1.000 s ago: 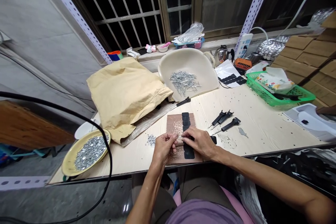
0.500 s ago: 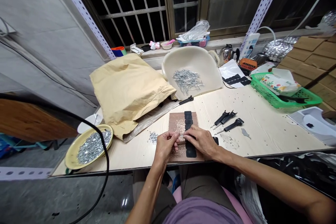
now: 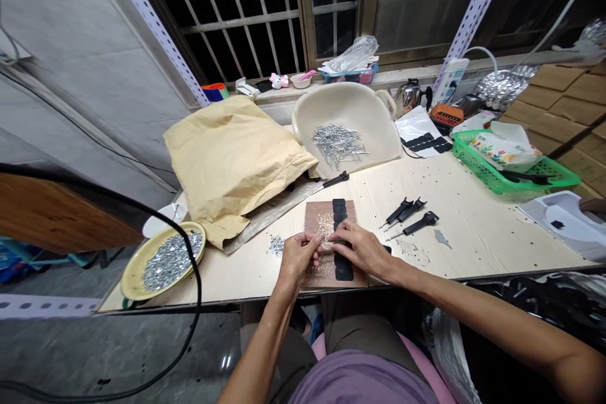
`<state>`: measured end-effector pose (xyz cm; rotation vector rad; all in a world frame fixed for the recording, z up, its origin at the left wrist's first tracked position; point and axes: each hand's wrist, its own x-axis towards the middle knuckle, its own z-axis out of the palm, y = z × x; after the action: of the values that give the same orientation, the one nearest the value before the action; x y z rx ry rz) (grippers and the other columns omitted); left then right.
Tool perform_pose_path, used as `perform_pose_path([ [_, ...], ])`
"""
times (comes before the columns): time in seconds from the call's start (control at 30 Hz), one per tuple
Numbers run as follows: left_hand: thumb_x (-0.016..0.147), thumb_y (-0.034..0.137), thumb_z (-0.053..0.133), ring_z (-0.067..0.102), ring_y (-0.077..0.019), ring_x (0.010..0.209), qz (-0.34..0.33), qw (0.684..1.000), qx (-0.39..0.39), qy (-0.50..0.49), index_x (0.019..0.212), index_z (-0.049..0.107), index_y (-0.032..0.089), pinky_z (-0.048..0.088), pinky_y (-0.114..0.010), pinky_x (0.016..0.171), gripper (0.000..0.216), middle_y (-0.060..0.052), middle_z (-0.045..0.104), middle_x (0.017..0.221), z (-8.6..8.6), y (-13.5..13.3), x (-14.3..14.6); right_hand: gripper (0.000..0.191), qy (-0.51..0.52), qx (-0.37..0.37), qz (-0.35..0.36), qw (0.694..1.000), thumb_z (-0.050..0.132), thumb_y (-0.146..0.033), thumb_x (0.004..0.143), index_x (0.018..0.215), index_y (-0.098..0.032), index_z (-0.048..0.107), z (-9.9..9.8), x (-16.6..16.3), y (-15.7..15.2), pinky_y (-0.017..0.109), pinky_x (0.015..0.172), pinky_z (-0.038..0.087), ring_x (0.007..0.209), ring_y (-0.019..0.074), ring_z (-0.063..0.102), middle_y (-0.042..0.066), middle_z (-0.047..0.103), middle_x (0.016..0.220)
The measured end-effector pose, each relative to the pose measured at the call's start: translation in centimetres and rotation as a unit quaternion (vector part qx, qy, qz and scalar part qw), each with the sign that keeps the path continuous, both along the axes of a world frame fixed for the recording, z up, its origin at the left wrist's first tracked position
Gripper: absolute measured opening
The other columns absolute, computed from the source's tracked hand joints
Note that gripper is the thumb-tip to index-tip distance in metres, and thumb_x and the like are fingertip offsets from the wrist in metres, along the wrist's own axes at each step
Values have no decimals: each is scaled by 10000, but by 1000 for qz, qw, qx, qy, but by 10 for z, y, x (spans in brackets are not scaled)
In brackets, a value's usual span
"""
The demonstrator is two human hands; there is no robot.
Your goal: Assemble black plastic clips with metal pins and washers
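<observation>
Both hands meet over a brown board (image 3: 315, 209) at the table's front edge. My left hand (image 3: 301, 256) is closed in a pinch, thumb against forefinger. My right hand (image 3: 362, 250) pinches close beside it, the fingertips almost touching. What lies between the fingers is too small to make out. A column of black rectangular pads (image 3: 344, 269) runs down the board, partly under my right hand. Tiny pale bits (image 3: 324, 223) are scattered on the board. A little heap of small metal pieces (image 3: 276, 245) lies left of my left hand.
Black-handled tools (image 3: 419, 223) lie to the right; another black-handled tool (image 3: 336, 180) lies behind the board. A cream basin (image 3: 379, 132) holds metal pins. A yellow dish (image 3: 130, 290) holds metal pieces. A paper sack (image 3: 231, 158), a green basket (image 3: 502, 183) and a black cable (image 3: 196, 290) are around.
The hands keep almost the same pinching pose over the board, with slight finger movement. The view has shifted slightly; the cable at the left hangs a little differently.
</observation>
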<state>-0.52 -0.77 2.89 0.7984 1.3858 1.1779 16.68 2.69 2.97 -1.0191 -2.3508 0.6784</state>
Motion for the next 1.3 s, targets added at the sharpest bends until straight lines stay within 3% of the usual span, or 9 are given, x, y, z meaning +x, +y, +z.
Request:
perform_pose_path([
  [0.1,537,449,783,427,-45,356,1,1000,5,-6,624,601,117,355,-165,331,389,17,567,505,2,0,-1,242,-41,82,-7,996,414,-263,934,1016,-232,639,2,0,-2,242,678,400,797,141,557,46,595,891],
  [0.23,543,454,780,424,-45,346,-3,1000,6,1,603,584,124,347,-168,327,389,20,564,499,4,0,-3,203,3,23,-21,1000,441,-313,929,976,-208,608,2,-2,-4,224,659,409,784,128,575,25,616,885],
  [0.4,527,451,786,425,-47,359,3,1000,2,-7,605,589,124,361,-171,339,390,22,565,501,4,-1,-5,225,-57,112,-9,992,421,-275,934,936,-215,638,3,-4,-3,235,658,388,783,137,546,49,588,891],
  [0.57,529,450,786,424,-46,346,9,1000,10,-3,592,589,123,351,-175,331,387,24,562,496,5,0,-4,239,5,-18,0,1000,430,-314,935,920,-211,645,3,-4,1,216,648,402,752,120,559,13,597,814],
  [0.77,536,435,788,418,-38,344,2,1000,-2,-20,608,585,118,344,-162,330,383,24,561,498,7,2,-5,244,-50,86,-24,995,405,-283,941,1028,-234,628,5,-3,-4,221,653,400,789,130,553,45,574,909],
  [1.07,584,466,750,409,-42,354,-22,1000,6,-7,610,571,124,330,-162,340,388,25,537,495,-5,1,2,225,-6,10,-20,1000,426,-323,936,967,-247,635,1,4,-3,220,683,427,790,117,576,13,596,906],
  [1.2,724,521,615,423,-44,368,-26,998,37,34,788,622,127,331,-162,370,400,29,542,546,-8,1,3,186,21,21,-74,997,460,-326,916,974,-235,612,-1,17,13,248,717,433,838,140,580,17,616,935],
  [1.3,764,552,544,444,-64,389,-7,994,36,102,969,632,140,345,-181,362,468,16,567,623,-11,-2,2,202,-2,55,-110,992,443,-325,923,997,-235,608,-7,28,33,237,659,425,800,134,571,20,603,932],
])
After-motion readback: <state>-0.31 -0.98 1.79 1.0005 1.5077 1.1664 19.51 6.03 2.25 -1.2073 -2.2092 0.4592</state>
